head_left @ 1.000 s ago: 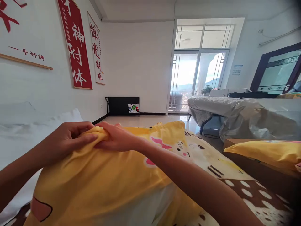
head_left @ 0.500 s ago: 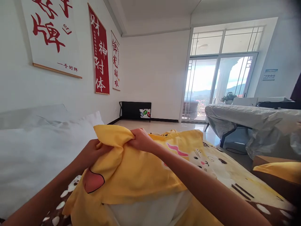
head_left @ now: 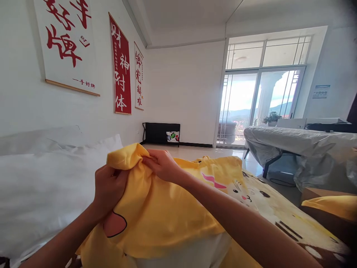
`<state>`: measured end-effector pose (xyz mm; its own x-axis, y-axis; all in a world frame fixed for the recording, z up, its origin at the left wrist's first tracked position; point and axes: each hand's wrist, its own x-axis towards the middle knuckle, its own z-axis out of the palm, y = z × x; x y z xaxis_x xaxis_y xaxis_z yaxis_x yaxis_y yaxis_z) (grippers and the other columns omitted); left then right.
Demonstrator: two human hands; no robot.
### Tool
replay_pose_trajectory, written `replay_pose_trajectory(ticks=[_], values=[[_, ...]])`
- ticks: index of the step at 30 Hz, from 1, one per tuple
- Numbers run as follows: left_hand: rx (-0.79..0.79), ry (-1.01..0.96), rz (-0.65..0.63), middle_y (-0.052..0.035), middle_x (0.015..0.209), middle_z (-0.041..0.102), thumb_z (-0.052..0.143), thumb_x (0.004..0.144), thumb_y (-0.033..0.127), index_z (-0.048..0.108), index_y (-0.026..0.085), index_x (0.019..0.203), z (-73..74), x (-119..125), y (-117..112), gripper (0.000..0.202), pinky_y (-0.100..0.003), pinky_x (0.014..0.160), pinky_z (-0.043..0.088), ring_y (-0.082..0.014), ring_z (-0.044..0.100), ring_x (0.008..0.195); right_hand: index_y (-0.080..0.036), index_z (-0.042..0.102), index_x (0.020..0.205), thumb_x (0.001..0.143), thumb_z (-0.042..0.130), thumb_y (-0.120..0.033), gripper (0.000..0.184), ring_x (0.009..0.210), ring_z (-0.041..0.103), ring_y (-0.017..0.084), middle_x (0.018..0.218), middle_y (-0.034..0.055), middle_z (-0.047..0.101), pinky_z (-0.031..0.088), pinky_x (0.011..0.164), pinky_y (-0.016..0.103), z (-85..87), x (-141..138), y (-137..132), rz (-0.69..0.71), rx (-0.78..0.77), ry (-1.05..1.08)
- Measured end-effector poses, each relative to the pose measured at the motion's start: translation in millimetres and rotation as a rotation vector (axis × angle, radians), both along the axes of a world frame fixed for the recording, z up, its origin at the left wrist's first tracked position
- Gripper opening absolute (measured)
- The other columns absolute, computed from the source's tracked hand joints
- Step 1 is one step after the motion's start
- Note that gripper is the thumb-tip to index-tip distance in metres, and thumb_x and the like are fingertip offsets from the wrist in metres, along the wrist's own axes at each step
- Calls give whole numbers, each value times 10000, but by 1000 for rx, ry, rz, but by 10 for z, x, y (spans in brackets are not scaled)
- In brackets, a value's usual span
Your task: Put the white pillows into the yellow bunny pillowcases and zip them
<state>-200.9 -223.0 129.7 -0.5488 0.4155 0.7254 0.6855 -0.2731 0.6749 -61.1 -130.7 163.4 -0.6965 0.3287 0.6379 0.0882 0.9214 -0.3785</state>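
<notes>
Yellow cover point(head_left: 173, 208), matt cloth

L/R forearms point(head_left: 234, 214) & fingers point(head_left: 152, 165) bare

Cloth point(head_left: 173, 208) on blanket point(head_left: 281, 203), left of box point(head_left: 314, 192)

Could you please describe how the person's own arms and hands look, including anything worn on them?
The left hand and right hand are ungloved, with no watch, bracelet or ring visible. The left forearm and right forearm show no sleeve; the upper arms are out of view.
</notes>
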Motion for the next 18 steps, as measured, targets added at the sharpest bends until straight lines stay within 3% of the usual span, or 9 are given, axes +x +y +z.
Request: replay_pose_trajectory(ticks=[1,3,6,9,12,15,18], values=[[12,35,57,52,434,325,611,676,369,317,200,449,27,-2,-25,409,-221,435,304,-90,322,463,-192,399,668,907,409,-368,297,599,312,88,617,-48,370,217,565,223,11,-18,-18,-36,50,23],[-13,70,91,44,499,447,620,684,393,417,203,527,87,-15,-92,320,-220,458,347,-112,412,503,-199,366,653,917,402,-359,311,567,278,91,589,-49,344,199,557,231,47,-29,-47,-135,149,60],[-215,123,-52,17,771,641,673,646,446,570,225,800,149,-39,-198,288,-233,542,442,-173,572,677,-209,358,657,939,374,-369,325,523,232,101,558,-48,307,180,548,243,103,-1,-75,-282,244,114],[-416,202,-59,8,653,613,658,635,497,562,216,706,167,-63,-254,305,-254,511,416,-189,558,618,-216,408,687,959,342,-374,321,498,231,107,546,-47,299,174,542,248,132,37,-104,-365,284,136],[-360,255,-7,1,599,574,558,683,445,537,210,635,199,-91,-257,241,-257,504,371,-177,517,586,-220,467,738,967,333,-396,318,492,261,108,548,-48,333,179,534,244,161,83,-154,-340,334,80],[-220,235,-154,-1,753,617,507,641,332,579,214,802,245,-127,-236,212,-245,568,396,-178,537,692,-220,517,848,918,441,-474,274,513,329,109,581,-43,422,190,533,236,224,147,-202,-215,423,-67],[-129,158,-235,-5,826,603,539,617,336,555,213,887,248,-129,-198,297,-242,596,414,-182,532,746,-209,529,979,884,522,-401,214,582,411,118,697,-14,528,209,548,231,308,214,-205,-122,502,-180]])
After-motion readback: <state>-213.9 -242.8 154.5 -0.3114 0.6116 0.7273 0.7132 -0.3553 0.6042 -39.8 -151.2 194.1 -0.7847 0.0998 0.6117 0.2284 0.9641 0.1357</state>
